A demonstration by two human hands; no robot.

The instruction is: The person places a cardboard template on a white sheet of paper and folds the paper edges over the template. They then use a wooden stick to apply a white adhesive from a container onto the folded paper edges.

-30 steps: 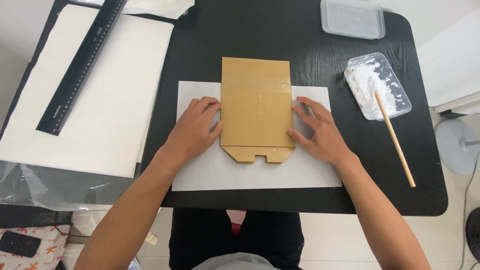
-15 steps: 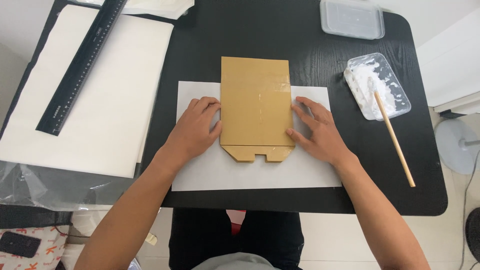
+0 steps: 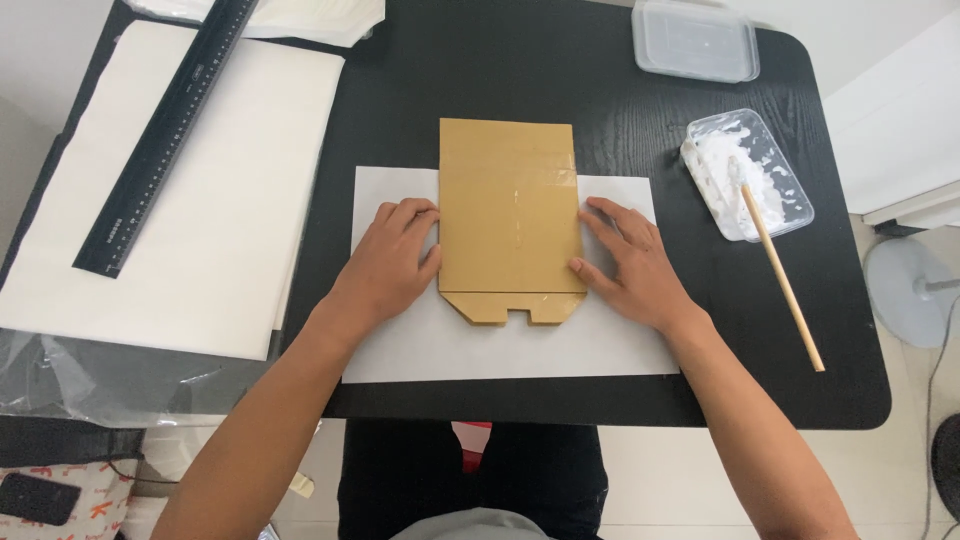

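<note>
A flat brown paper bag (image 3: 510, 215) lies on a white sheet (image 3: 500, 345) on the black table, its folded, notched bottom flap toward the person. The left hand (image 3: 390, 265) presses flat against its left edge, the right hand (image 3: 630, 265) against its right.

Flat tan paper bag (image 3: 510, 215) on white sheet (image 3: 500, 345) at table centre, clear lidded plastic container (image 3: 695, 40) at far right edge, open clear tub of white paste (image 3: 745, 172) just right

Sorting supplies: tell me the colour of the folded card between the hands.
Tan brown folded card, clearest in the head view.
</note>
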